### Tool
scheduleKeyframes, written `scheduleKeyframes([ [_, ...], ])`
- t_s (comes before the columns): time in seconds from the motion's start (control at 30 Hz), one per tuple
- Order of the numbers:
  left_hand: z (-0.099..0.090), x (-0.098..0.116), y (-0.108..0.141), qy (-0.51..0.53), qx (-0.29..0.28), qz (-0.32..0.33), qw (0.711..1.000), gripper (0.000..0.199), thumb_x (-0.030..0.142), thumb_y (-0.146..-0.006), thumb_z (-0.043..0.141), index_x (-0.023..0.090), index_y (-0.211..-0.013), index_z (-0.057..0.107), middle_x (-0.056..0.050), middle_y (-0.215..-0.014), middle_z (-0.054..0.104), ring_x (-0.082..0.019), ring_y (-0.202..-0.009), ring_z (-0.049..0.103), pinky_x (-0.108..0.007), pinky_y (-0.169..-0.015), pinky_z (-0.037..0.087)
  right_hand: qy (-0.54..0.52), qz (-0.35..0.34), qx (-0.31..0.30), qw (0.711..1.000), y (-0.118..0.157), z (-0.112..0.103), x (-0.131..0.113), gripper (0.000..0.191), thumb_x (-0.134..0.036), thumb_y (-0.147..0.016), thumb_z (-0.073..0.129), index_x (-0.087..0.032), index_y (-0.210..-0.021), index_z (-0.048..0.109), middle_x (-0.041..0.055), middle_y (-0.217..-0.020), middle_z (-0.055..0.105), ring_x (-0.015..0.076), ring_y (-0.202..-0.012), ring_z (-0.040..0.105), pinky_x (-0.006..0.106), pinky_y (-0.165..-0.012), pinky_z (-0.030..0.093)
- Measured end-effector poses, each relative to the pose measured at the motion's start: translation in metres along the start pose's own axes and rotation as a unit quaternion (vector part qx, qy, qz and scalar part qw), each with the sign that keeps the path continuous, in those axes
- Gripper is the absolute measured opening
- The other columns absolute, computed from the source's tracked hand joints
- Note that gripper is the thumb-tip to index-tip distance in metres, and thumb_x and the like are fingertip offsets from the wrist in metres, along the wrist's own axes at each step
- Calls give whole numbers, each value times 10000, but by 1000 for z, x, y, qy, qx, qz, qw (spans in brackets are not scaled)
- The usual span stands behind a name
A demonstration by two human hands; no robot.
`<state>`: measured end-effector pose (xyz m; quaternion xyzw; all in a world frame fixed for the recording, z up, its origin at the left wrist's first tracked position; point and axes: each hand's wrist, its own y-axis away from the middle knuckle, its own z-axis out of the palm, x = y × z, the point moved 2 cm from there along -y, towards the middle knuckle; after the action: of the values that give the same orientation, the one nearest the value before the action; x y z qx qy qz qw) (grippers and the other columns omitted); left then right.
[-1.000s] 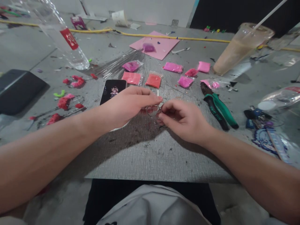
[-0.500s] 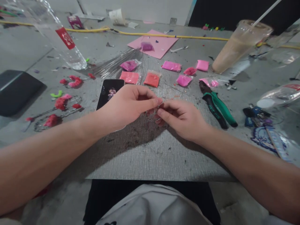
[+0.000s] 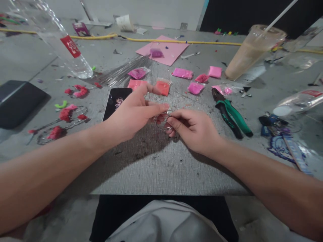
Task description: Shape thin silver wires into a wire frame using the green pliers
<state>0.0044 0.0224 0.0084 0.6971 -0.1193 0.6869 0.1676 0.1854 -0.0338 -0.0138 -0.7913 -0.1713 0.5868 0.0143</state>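
Observation:
Thin silvery wire [image 3: 163,127], bent into loops, hangs between my two hands above the grey table. My right hand [image 3: 195,129] pinches it between thumb and forefinger. My left hand [image 3: 137,112] has its forefinger lifted away from the thumb, while its other fingers curl behind the wire and touch it. A phone [image 3: 116,100] lies partly beneath my left hand. Just beyond my fingers sit an orange packet [image 3: 163,87] and a coral packet [image 3: 136,84].
Green-handled pliers [image 3: 230,116] lie right of my right hand. Several pink packets, a bundle of straight wires [image 3: 121,72] and a pink sheet [image 3: 174,52] are farther back. A bottle [image 3: 73,53] stands left, a drink cup [image 3: 249,50] right. Red wired pieces [image 3: 66,114] lie left.
My left forefinger has lifted and spread away from the thumb, which earlier pressed against it at the wire. More of the wire loop shows. The whole view has shifted slightly.

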Motion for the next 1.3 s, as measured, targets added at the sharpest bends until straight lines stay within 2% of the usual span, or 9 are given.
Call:
scheduleKeyframes([
  [0.13, -3, 8, 2, -184, -15, 117, 976, 24, 236, -939, 715, 215, -929, 709, -5, -723, 713, -143, -657, 660, -279, -589, 511, 51, -29, 9, 998, -1, -2, -2, 179, -293, -1036, 617, -194, -907, 691, 8, -769, 746, 145, -663, 733, 280, -643, 597],
  [0.2, -5, 13, 3, -294, -20, 219, 930, 116, 254, -972, 672, 213, -889, 742, -23, -786, 737, -152, -702, 675, -306, -637, 540, 68, -41, 22, 997, -3, -4, -3, 181, -266, -1029, 611, -198, -876, 678, 3, -750, 744, 143, -658, 724, 277, -640, 581],
  [0.27, -7, 17, 5, -370, -34, 357, 857, 89, 203, -944, 674, 219, -956, 761, -40, -845, 760, -169, -742, 691, -340, -710, 573, 66, -41, 33, 996, -4, -6, -5, 170, -264, -1026, 612, -199, -883, 679, 0, -757, 750, 141, -662, 720, 275, -644, 576],
  [0.37, -11, 15, 5, -411, -23, 456, 789, 186, 161, -912, 678, 245, -1056, 759, -64, -941, 785, -205, -816, 727, -365, -757, 607, 74, -41, 29, 996, -5, -7, -6, 184, -252, -1026, 602, -200, -865, 673, -1, -753, 748, 136, -667, 713, 267, -646, 561],
  [0.53, -15, 10, 2, -469, -13, 492, 734, 233, 153, -961, 631, 272, -1111, 764, -71, -1078, 800, -234, -995, 770, -371, -867, 619, 96, -60, 21, 993, -5, -7, -7, 217, -233, -1036, 571, -202, -832, 638, -1, -739, 741, 133, -667, 713, 260, -652, 539],
  [0.67, -17, 9, 0, -482, -24, 517, 707, 209, 187, -981, 631, 268, -1125, 759, -72, -1063, 780, -230, -958, 751, -373, -837, 606, 126, -81, 15, 989, -5, -7, -6, 220, -213, -1038, 553, -205, -829, 623, -5, -726, 735, 137, -672, 709, 268, -668, 519],
  [0.8, -15, 13, 0, -501, -57, 473, 723, 192, 225, -998, 596, 270, -1066, 769, -76, -1034, 770, -239, -920, 720, -400, -841, 575, 130, -72, 4, 989, -4, -7, -6, 228, -216, -1042, 543, -211, -825, 614, -10, -731, 735, 139, -668, 713, 275, -669, 517],
  [1.0, -11, 15, 2, -462, -81, 327, 820, 170, 260, -953, 608, 286, -974, 775, -95, -1051, 745, -297, -1019, 690, -453, -953, 521, 167, -92, 8, 982, -3, -7, -8, 222, -229, -1047, 549, -224, -843, 637, -5, -761, 755, 158, -707, 725, 297, -688, 518],
  [1.3, -8, 9, 1, -426, -77, 307, 847, 82, 233, -939, 633, 237, -885, 694, -54, -872, 691, -218, -806, 624, -372, -782, 495, 179, -107, 10, 978, -3, -8, -10, 225, -256, -1057, 576, -218, -856, 671, 1, -746, 758, 165, -718, 710, 308, -705, 503],
])
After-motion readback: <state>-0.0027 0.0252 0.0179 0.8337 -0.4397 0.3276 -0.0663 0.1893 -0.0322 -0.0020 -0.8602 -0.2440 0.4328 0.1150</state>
